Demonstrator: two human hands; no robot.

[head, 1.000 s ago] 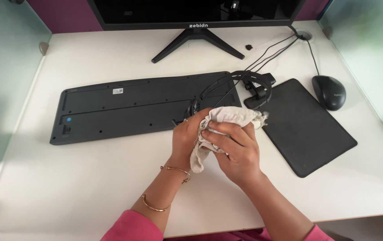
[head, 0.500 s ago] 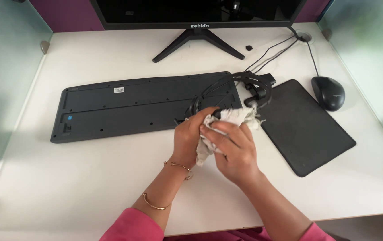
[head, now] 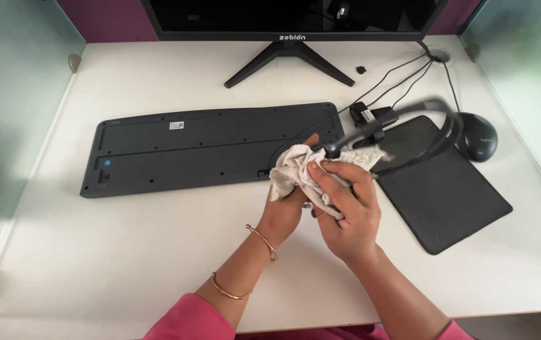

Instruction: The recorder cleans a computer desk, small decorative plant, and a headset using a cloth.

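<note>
A black headset point(head: 421, 135) is held above the desk, its band blurred and swung out over the mouse pad. My left hand point(head: 286, 204) supports it from below, fingers wrapped in a crumpled off-white cloth point(head: 296, 170). My right hand point(head: 346, 204) presses the cloth around the headset's lower end. The earpiece itself is hidden inside the cloth. A small black clip piece point(head: 366, 117) on the headset cable hangs just behind the hands.
A black keyboard point(head: 207, 148) lies upside down on the white desk point(head: 125, 252). A black mouse pad point(head: 444, 189) and black mouse point(head: 477, 135) are to the right. A monitor stand point(head: 289, 60) and cables point(head: 409, 69) sit at the back. Glass partitions flank both sides.
The headset band has swung from over the keyboard's right end out to the right, over the mouse pad. Both hands turned with the cloth, and the view shifted slightly.
</note>
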